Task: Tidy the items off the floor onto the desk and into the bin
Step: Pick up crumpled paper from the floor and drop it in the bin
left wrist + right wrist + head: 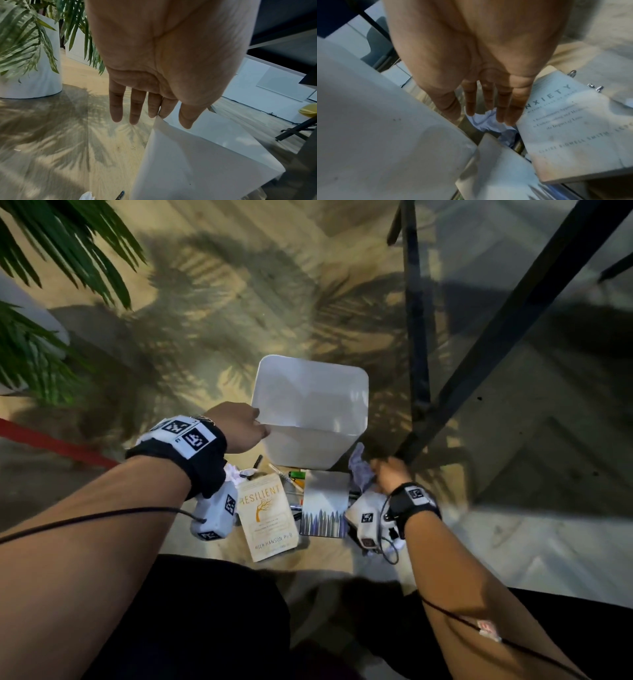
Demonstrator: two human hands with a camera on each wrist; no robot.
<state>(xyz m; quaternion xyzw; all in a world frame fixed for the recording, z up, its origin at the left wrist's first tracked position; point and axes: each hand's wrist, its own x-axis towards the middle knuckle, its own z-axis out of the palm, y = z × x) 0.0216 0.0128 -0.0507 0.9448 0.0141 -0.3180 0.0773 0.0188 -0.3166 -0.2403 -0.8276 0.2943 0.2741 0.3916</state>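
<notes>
A white square bin (310, 402) stands on the wooden floor. My left hand (258, 426) reaches its near left rim corner; in the left wrist view the fingers (135, 108) are straight, with the thumb inside the bin (197, 155) and the others outside. My right hand (376, 470) reaches down with straight fingers to a crumpled pale blue paper (359, 467) beside the bin. In the right wrist view the fingertips (471, 108) hover at that paper (488, 124); contact is unclear. A "Resilient" book (267, 515), a patterned notebook (325, 505) and an "Anxiety" book (573, 128) lie nearby.
Pens and a green lighter (296, 474) lie between the books and the bin. The black desk leg (418, 337) and its glass top (513, 268) rise on the right. A palm in a white pot (34, 67) stands on the left. A red strip (51, 443) crosses the floor.
</notes>
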